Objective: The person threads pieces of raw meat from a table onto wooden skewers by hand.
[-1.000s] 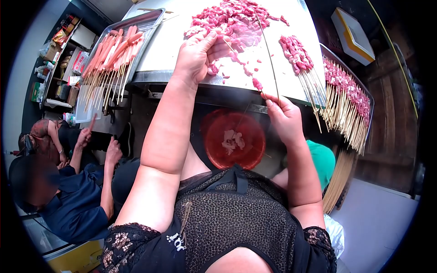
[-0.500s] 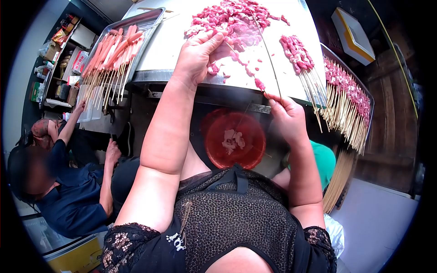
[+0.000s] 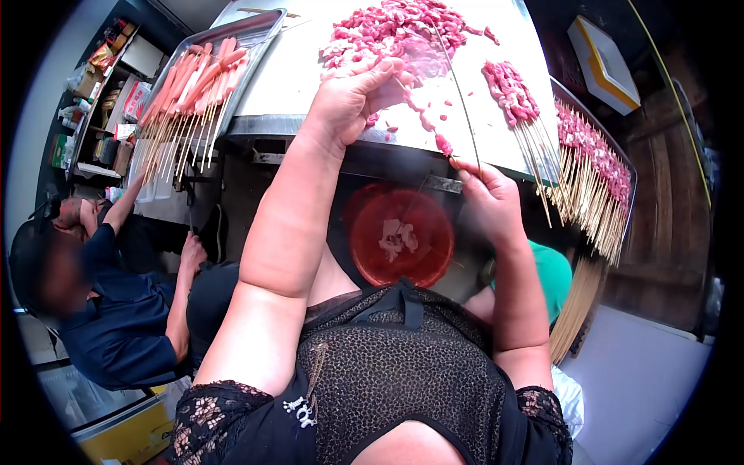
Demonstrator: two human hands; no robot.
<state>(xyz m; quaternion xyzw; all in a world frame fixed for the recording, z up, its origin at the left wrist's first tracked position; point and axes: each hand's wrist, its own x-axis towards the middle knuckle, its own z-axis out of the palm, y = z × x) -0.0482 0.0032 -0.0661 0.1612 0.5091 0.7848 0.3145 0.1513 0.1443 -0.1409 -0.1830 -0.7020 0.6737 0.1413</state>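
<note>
While the right grip (image 3: 494,201) pinches the near end of a skewer (image 3: 426,120), the left grip (image 3: 349,97) closes around its far end, the curled fingers hiding whether they also press a piece of meat there. The skewer slants between the two grips, over the counter (image 3: 271,93), and appears only partly loaded: a fuller red chunk (image 3: 443,145) sits just ahead of the right grip, with thinner, paler bits strung toward the left grip. A thin stick (image 3: 463,101) also runs from beside the right grip out over the counter; whether that grip holds it too, I cannot tell.

A good deal looks done. Ahead of the right grip and to its right, a group of meat skewers (image 3: 511,93) lies on the counter, handles over the edge, and farther right a tray (image 3: 634,174) carries many more loaded sticks (image 3: 593,147), packed side by side. Well left of the left grip, a second tray (image 3: 267,17) holds sausages (image 3: 194,77) on sticks, seemingly a separate batch.

Much seems left, too. Just ahead of the left grip, a large pile (image 3: 395,31) of loose meat covers part of the counter, with scraps (image 3: 391,129) scattered between the grips. Below the right grip and to its right lies a thick bundle (image 3: 577,310) of bare sticks.
</note>
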